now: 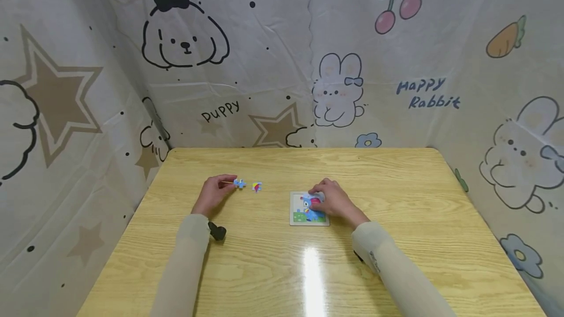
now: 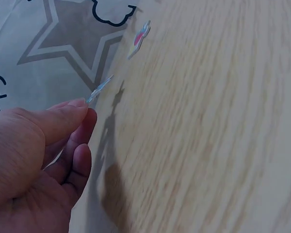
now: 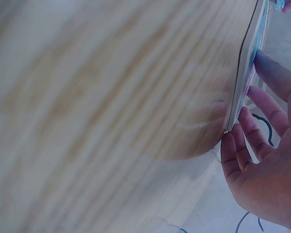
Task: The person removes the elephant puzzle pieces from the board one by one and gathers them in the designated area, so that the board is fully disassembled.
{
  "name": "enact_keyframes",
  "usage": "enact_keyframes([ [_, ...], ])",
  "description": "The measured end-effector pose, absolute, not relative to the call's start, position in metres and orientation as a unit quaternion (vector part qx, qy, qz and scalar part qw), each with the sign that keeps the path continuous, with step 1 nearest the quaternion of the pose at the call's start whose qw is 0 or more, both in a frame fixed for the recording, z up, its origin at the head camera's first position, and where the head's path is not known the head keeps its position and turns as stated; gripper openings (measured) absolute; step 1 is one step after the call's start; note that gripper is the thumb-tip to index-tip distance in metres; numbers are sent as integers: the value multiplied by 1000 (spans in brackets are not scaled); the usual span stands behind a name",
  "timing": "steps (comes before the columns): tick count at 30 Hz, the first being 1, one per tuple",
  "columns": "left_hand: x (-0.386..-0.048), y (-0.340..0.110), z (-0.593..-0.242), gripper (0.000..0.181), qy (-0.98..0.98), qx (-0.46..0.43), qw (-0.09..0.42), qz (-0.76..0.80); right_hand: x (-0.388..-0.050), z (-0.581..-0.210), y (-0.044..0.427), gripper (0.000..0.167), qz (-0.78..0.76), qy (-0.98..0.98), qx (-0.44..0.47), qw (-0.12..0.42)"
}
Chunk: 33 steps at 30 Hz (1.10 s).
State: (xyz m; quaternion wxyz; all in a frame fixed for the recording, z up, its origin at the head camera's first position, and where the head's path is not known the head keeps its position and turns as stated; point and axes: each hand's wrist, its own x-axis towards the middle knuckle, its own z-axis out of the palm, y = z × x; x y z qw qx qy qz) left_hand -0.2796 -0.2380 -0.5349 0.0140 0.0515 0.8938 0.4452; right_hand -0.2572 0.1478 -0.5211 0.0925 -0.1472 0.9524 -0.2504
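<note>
Between the thumb and fingertips of my left hand (image 1: 214,192) I pinch a blue jigsaw piece (image 1: 240,183), held just above the table in the left wrist view. Another piece, in yellow, red and blue (image 1: 257,187), lies to its right. My right hand (image 1: 331,198) rests on a square picture puzzle (image 1: 299,216) in a pale frame, showing a blue cartoon animal over green. Its thumb and index fingertips touch the picture on either side of a red patch. In the right wrist view the other fingers (image 3: 229,150) lie at the board's edge.
The pieces and board lie on a wood-grain table (image 1: 264,258) with a bright light reflection near the front. Patterned cloth (image 1: 273,38) hangs behind the table and along both sides. A black object (image 1: 217,231) sits at the left cuff.
</note>
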Motion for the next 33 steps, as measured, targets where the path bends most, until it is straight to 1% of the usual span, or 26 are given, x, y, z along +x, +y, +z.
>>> enact_keyframes([
  [19, -284, -239, -545, 32, 903, 74, 1, 423, -259, -522, 148, 41, -251, 953, -142, 93],
  [24, -284, -237, -548, 30, 910, 82, -13, 406, -258, -522, 148, 41, -256, 952, -138, 95],
  [33, -282, -236, -549, 27, 917, 74, -16, 391, -258, -521, 149, 41, -251, 953, -141, 93],
])
